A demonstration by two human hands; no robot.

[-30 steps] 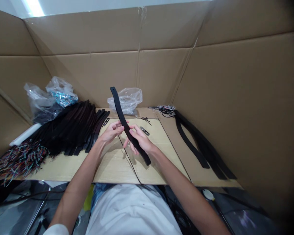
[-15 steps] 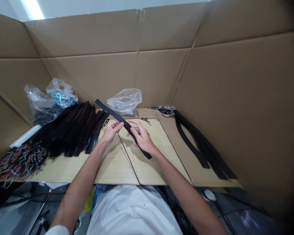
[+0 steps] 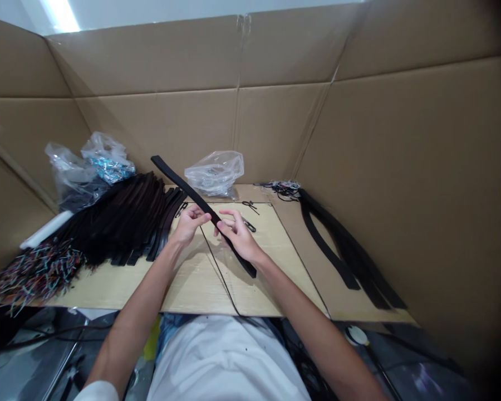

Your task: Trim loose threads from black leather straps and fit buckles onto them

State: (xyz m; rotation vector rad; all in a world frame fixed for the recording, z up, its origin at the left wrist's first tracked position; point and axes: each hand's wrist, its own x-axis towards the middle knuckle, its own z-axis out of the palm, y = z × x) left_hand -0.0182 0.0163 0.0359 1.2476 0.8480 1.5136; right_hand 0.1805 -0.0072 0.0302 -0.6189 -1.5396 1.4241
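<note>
A long flat black strip [image 3: 181, 185] slants over the middle of the board, its far end up to the left and its near end down to the right. My left hand [image 3: 189, 224] pinches it near the middle between thumb and fingers. Just below that spot, my right hand [image 3: 237, 236] also grips the strip, thumb on top. Beyond the right hand a small dark metal tool [image 3: 249, 225], perhaps a hook or snips, lies on the board. A thin black cord [image 3: 219, 267] runs down the board toward my lap.
A heap of dark strips [image 3: 117, 223] with coloured wire ends [image 3: 37, 273] fills the left. Plastic bags [image 3: 215, 172] stand at the back. Several black strips [image 3: 342, 245] lie on the right. Cardboard walls [image 3: 158, 122] enclose the pale board [image 3: 271, 289].
The strip's far end has risen and shifted left, and its face is turned differently. Both hands stay on it, and more of the small metal tool shows beyond the right hand.
</note>
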